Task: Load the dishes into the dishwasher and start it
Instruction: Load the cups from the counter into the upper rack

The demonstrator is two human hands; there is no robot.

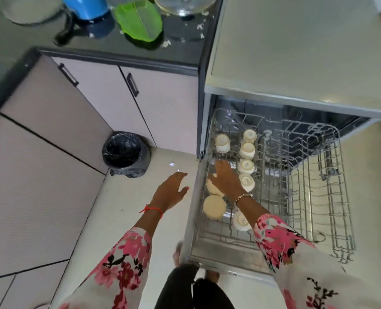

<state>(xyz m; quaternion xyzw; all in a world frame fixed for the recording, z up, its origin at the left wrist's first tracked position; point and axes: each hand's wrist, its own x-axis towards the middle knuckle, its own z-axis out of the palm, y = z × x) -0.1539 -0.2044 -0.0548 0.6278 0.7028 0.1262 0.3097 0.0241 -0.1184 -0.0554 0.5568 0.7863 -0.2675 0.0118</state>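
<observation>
Lined bin (127, 152) stands on pale floor (122, 208) beside cabinets (162, 103).

- Cream cups (246, 167) just beside the right hand (226, 178)
- Grey wire rack (325, 175) under it
- White sleeve (280, 239) with pink flowers behind it
- Green plate (138, 20), blue jug (86, 6) far off

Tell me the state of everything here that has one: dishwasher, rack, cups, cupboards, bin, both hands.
Steel dishwasher door: open, folded down.
Grey wire rack: pulled out.
Cream ceramic cups: upside down in rack.
Pink cupboard doors: closed.
Black-lined round bin: uncovered.
Left hand: open, holding nothing.
Right hand: on one cup, hold unclear.
</observation>
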